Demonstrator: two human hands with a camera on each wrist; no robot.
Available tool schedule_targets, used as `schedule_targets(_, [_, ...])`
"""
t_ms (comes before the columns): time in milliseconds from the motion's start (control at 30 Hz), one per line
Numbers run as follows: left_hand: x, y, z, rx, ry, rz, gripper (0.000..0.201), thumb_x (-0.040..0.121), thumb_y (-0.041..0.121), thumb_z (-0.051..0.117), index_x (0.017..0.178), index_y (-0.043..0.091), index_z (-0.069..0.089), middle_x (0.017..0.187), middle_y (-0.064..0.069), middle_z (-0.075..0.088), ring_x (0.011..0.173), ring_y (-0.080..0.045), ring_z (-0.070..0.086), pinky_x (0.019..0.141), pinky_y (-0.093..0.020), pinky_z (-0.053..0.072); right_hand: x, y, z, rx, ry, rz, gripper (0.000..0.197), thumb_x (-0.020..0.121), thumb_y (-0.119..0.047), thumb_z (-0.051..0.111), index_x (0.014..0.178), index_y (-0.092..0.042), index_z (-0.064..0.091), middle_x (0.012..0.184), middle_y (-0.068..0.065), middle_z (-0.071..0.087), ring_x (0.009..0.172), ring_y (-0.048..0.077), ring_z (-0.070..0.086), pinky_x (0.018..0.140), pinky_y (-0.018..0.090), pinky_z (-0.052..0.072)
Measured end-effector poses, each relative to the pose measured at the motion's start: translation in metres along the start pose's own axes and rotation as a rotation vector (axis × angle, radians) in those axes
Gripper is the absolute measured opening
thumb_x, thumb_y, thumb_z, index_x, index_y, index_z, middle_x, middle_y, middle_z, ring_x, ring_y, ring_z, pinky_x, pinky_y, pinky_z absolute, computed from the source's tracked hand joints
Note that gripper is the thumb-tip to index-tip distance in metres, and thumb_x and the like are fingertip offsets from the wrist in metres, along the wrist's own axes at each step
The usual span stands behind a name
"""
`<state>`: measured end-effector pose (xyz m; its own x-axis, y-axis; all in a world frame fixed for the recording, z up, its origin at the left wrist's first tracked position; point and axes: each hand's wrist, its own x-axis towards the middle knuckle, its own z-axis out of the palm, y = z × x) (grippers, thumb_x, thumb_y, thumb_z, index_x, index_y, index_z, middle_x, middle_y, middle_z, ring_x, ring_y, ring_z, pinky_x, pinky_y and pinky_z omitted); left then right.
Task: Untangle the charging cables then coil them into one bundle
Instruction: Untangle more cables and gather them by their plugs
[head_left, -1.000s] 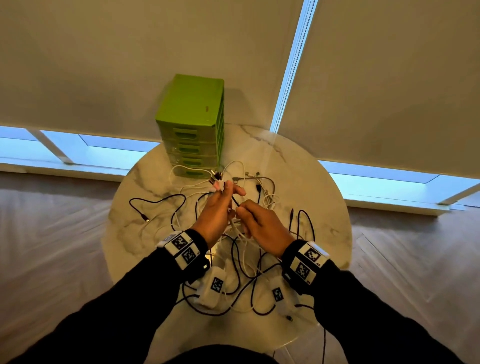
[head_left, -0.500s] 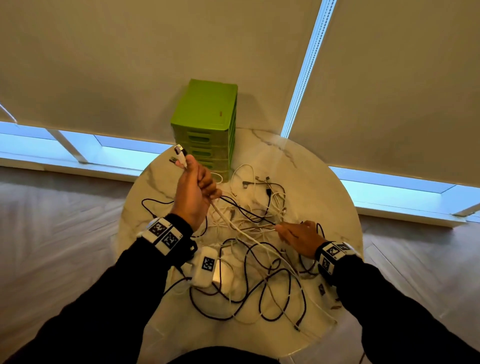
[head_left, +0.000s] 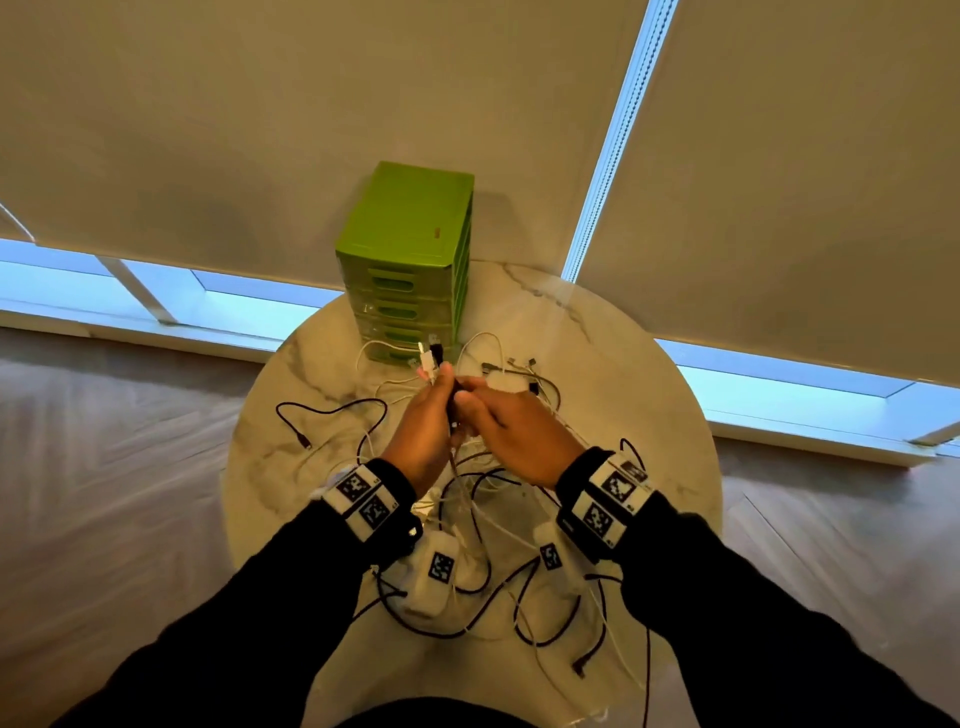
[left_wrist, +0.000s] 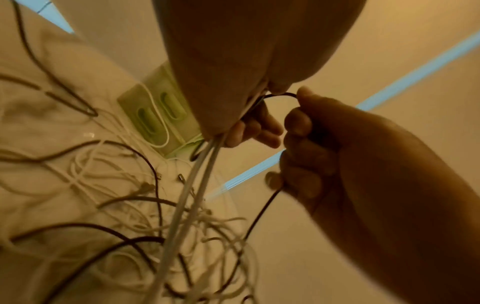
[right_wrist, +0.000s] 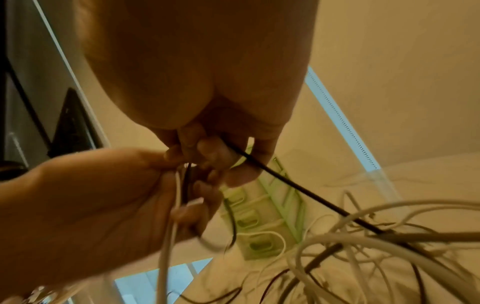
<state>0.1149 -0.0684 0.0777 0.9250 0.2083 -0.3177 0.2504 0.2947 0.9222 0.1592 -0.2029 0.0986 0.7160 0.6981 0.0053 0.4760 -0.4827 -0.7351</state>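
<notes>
A tangle of white and black charging cables (head_left: 483, 499) sprawls over the round marble table (head_left: 639, 374). My left hand (head_left: 434, 400) grips a few white cables (left_wrist: 192, 185); their plug ends (head_left: 428, 358) stick up above the fist and the cords hang down to the heap. My right hand (head_left: 480, 402) meets it from the right and pinches a thin black cable (right_wrist: 298, 189) that runs taut down into the tangle. In the left wrist view this black cable (left_wrist: 262, 209) loops from my left hand's fingers (left_wrist: 249, 127) to my right hand (left_wrist: 298, 131).
A green drawer unit (head_left: 410, 260) stands at the table's far edge, just beyond my hands. Two white tagged blocks (head_left: 439, 571) (head_left: 550, 556) lie in the cables near me. One loose black cable (head_left: 332, 410) trails left. Blinds and a low window band run behind.
Half a second ago my left hand was raised up and left with the white cable, my right down on the tangle. Both have come together above the table's middle.
</notes>
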Motion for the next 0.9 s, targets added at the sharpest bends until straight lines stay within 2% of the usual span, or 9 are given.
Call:
schedule_targets(67, [0.003, 0.01, 0.003, -0.134, 0.009, 0.02, 0.044, 0.107, 0.045, 0.033, 0.082, 0.014, 0.053, 0.087, -0.002, 0.067, 0.057, -0.015, 0.049, 0.047, -0.027, 0.038, -0.008, 0.001, 0.008, 0.117, -0.077, 0.038, 0.045, 0.107, -0.044, 0.033, 0.087, -0.018, 0.064, 0.068, -0.012, 0.061, 0.061, 0.007, 0.058, 0.067, 0.029, 0.045])
schedule_targets(200, [0.012, 0.031, 0.0, -0.35, 0.096, 0.096, 0.04, 0.106, 0.042, 0.04, 0.074, 0.019, 0.045, 0.067, 0.002, 0.053, 0.062, -0.012, 0.05, 0.058, -0.028, 0.039, -0.025, 0.041, 0.02, 0.299, -0.203, 0.235, 0.068, 0.101, -0.062, 0.028, 0.081, -0.007, 0.063, 0.059, 0.0, 0.057, 0.054, 0.013, 0.054, 0.068, 0.029, 0.045])
schedule_targets(333, [0.014, 0.054, -0.017, -0.495, 0.06, 0.148, 0.042, 0.107, 0.043, 0.038, 0.072, 0.021, 0.043, 0.064, 0.004, 0.043, 0.052, -0.012, 0.041, 0.051, -0.027, 0.037, -0.044, 0.081, 0.02, 0.324, -0.19, 0.292, 0.067, 0.1, -0.058, 0.029, 0.079, -0.003, 0.059, 0.063, 0.001, 0.055, 0.055, 0.012, 0.05, 0.065, 0.027, 0.043])
schedule_targets(400, [0.014, 0.061, -0.028, -0.469, 0.048, 0.183, 0.041, 0.108, 0.042, 0.036, 0.072, 0.022, 0.041, 0.062, 0.006, 0.037, 0.047, -0.009, 0.028, 0.049, -0.025, 0.029, -0.045, 0.094, 0.016, 0.236, -0.159, 0.315, 0.067, 0.099, -0.059, 0.031, 0.081, -0.002, 0.061, 0.067, 0.001, 0.058, 0.058, 0.01, 0.053, 0.067, 0.028, 0.045])
schedule_targets(467, [0.013, 0.066, -0.035, -0.424, 0.062, 0.207, 0.042, 0.108, 0.041, 0.034, 0.071, 0.022, 0.039, 0.059, 0.007, 0.03, 0.049, -0.009, 0.02, 0.049, -0.024, 0.022, -0.042, 0.103, 0.011, 0.124, -0.153, 0.331, 0.063, 0.097, -0.063, 0.032, 0.081, -0.011, 0.064, 0.069, -0.002, 0.06, 0.063, 0.01, 0.055, 0.071, 0.031, 0.046])
schedule_targets(533, [0.011, 0.066, -0.037, -0.331, 0.082, 0.213, 0.042, 0.109, 0.038, 0.034, 0.071, 0.021, 0.037, 0.058, 0.008, 0.028, 0.051, -0.008, 0.019, 0.05, -0.023, 0.02, -0.035, 0.105, 0.002, -0.035, -0.127, 0.313, 0.047, 0.1, -0.058, 0.034, 0.08, -0.027, 0.063, 0.074, -0.007, 0.061, 0.07, 0.01, 0.056, 0.077, 0.03, 0.043])
schedule_targets(633, [0.002, 0.054, -0.033, -0.052, 0.065, 0.173, 0.04, 0.109, 0.038, 0.033, 0.074, 0.02, 0.041, 0.059, 0.009, 0.032, 0.051, -0.006, 0.026, 0.048, -0.019, 0.024, -0.013, 0.086, -0.01, -0.128, 0.053, 0.307, 0.047, 0.104, -0.047, 0.037, 0.067, -0.023, 0.05, 0.067, 0.002, 0.055, 0.07, 0.022, 0.051, 0.069, 0.032, 0.035])
schedule_targets(800, [-0.007, 0.018, -0.022, 0.136, -0.05, -0.077, 0.041, 0.108, 0.042, 0.032, 0.083, 0.016, 0.051, 0.064, 0.004, 0.036, 0.051, -0.009, 0.026, 0.051, -0.026, 0.02, 0.008, 0.024, -0.008, -0.075, 0.236, 0.115, 0.047, 0.107, -0.042, 0.038, 0.067, -0.018, 0.045, 0.062, -0.001, 0.047, 0.059, 0.017, 0.042, 0.06, 0.034, 0.027])
schedule_targets(900, [-0.01, 0.009, -0.014, 0.131, -0.038, -0.069, 0.045, 0.108, 0.046, 0.027, 0.088, 0.015, 0.054, 0.067, 0.004, 0.037, 0.052, -0.008, 0.026, 0.052, -0.026, 0.021, 0.006, 0.003, 0.003, -0.078, 0.203, -0.022, 0.039, 0.107, -0.039, 0.037, 0.07, -0.033, 0.047, 0.059, -0.013, 0.048, 0.058, 0.009, 0.044, 0.062, 0.031, 0.033])
